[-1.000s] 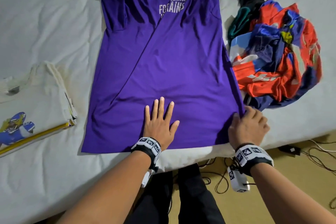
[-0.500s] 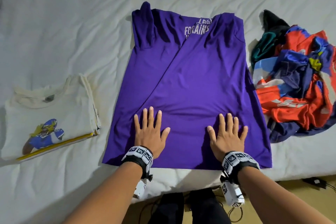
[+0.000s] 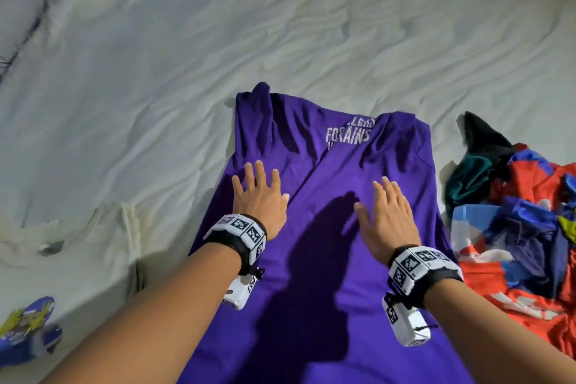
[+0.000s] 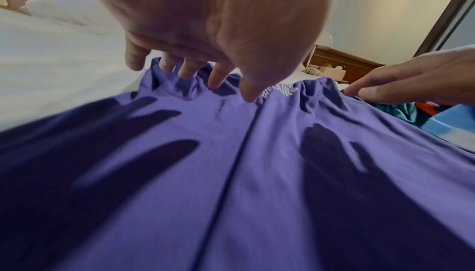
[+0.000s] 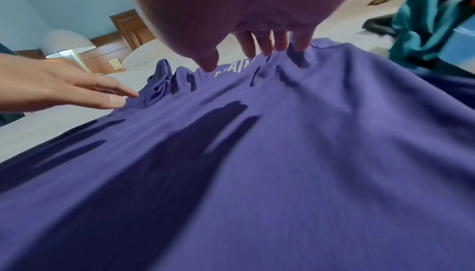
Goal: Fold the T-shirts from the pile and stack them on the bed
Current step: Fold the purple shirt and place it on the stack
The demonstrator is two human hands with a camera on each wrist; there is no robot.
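White, creased bedding [image 3: 311, 40] is the whole working surface, and I place everything from the purple shirt [image 3: 327, 259] lying on it. That shirt runs lengthwise away from me, hem nearest, collar and white lettering at the far end, both sides already folded inward so the flaps meet along a seam running up its middle.

Nearest on the shirt is my right hand [image 3: 386, 215], flat on its right half with fingers straight and slightly spread, thumb out. My left hand [image 3: 258, 193] lies a little farther up on the left half, fingers fanned, palm down. Neither pinches cloth; from the wrist views the fingertips seem to rest on or just above the fabric.

Left of the shirt sits a folded cream shirt [image 3: 78, 243], the start of the stack. Right of it the pile [image 3: 523, 227] of unfolded red, blue and teal shirts waits.

I judge that the coming fold turns on the long axis: the collar lies straight ahead of both sets of fingertips, the left hand slightly closer to it.
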